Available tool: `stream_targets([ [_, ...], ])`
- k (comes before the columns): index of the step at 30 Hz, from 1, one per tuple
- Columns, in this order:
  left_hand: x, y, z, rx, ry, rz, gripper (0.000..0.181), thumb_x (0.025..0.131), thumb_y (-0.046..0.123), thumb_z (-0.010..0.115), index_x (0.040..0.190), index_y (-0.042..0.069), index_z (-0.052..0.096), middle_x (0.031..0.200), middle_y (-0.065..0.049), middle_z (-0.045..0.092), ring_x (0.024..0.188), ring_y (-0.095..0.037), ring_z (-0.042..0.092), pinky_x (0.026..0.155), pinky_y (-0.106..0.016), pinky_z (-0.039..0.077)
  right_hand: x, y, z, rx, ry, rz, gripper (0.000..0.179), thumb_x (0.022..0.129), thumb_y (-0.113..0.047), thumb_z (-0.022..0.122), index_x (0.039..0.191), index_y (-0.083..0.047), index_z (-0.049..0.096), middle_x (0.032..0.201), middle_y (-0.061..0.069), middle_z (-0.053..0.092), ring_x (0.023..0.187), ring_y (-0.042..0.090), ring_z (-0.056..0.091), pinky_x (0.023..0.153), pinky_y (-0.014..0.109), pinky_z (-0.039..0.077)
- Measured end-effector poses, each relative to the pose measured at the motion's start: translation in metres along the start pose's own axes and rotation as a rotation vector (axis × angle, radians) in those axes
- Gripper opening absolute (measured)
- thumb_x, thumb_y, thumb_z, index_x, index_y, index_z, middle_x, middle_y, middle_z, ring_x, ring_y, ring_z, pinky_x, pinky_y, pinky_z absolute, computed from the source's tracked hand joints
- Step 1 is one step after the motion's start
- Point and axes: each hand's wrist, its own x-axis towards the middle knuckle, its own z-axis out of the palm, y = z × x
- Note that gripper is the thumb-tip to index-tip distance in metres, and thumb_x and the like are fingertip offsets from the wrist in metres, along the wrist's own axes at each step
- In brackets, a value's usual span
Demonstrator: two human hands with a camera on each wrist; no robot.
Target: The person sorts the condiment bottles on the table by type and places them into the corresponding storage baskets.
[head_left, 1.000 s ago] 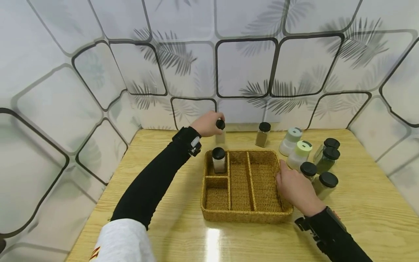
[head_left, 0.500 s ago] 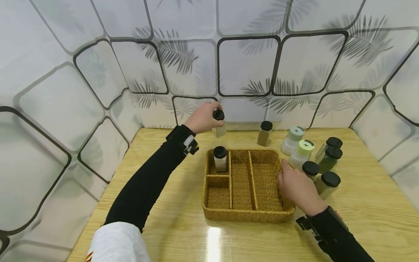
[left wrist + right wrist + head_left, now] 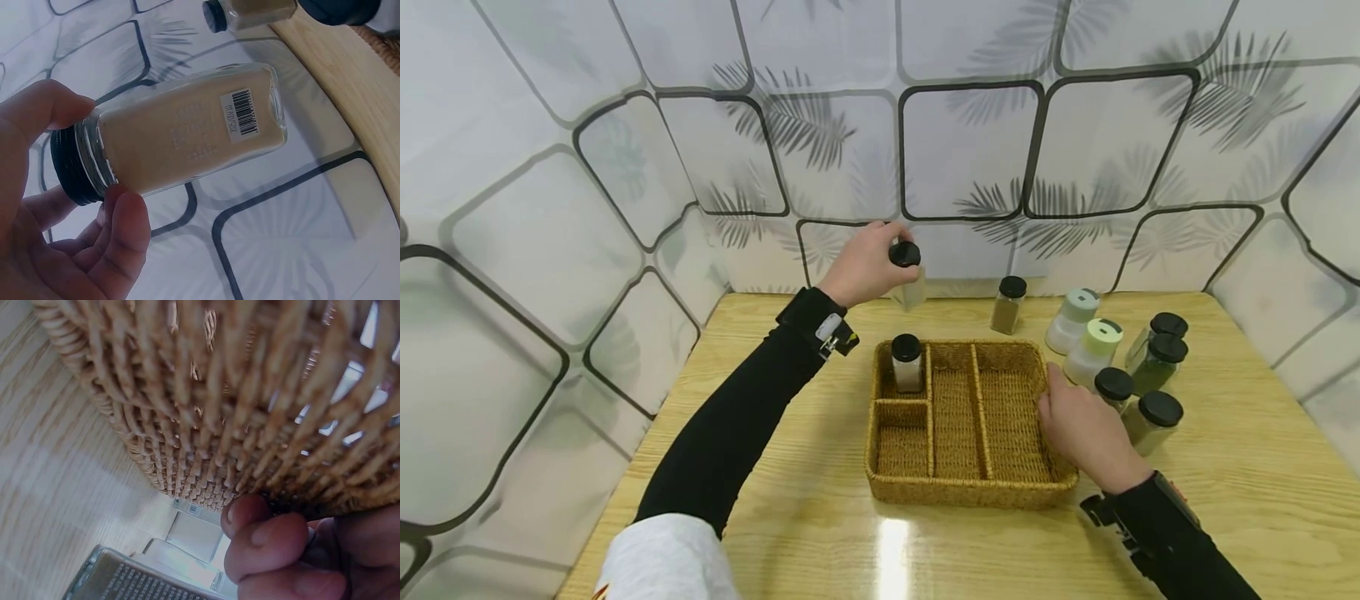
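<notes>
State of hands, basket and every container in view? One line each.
Held jar: capped, off the table
Left hand: pinching held jar
Basket: resting on table
Right hand: gripping basket's right side
Basket jar: standing inside, back left, capped
Back jar: standing, capped
Two light-capped containers: standing, capped
Four right-side jars: standing, capped

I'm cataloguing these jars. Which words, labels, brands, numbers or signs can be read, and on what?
"2025": start of the line printed beside the barcode on the label of the held jar; the rest isn't certain.
Raised marks on that jar's glass: too faint to read.
Rows of print on the tabletop jar in the right wrist view: too blurred.
Red-and-yellow mark on the pale sleeve: cut off, unreadable.
No brand legible.
</notes>
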Motion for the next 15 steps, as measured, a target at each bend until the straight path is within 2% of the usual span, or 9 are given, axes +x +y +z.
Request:
stream_targets([
  [6,-0.007,0.011,-0.004,0.027,0.029,0.03,0.032,0.095,0.034,0.066,0.121,0.016,0.06,0.104,-0.004,0.055,0.087,-0.02,0.052,0.077,-0.035,0.044,0.0,0.001,0.002,-0.007,0.007,-0.002,0.048,0.105,-0.016,0.044,0.143,0.012,0.036,0.056,0.006,0.048,0.042,0.018,0.047,0.039,0.033,0.031],
  [15,-0.025,0.028,-0.009,0.045,0.048,0.101,0.024,0.096,0.032,0.063,0.114,0.017,0.06,0.095,0.0,0.056,0.08,-0.018,0.051,0.075,-0.034,0.042,-0.001,0.0,0.002,-0.015,0.026,-0.012,0.05,0.104,-0.015,0.045,0.144,0.013,0.035,0.055,0.006,0.047,0.042,0.018,0.046,0.039,0.033,0.031],
])
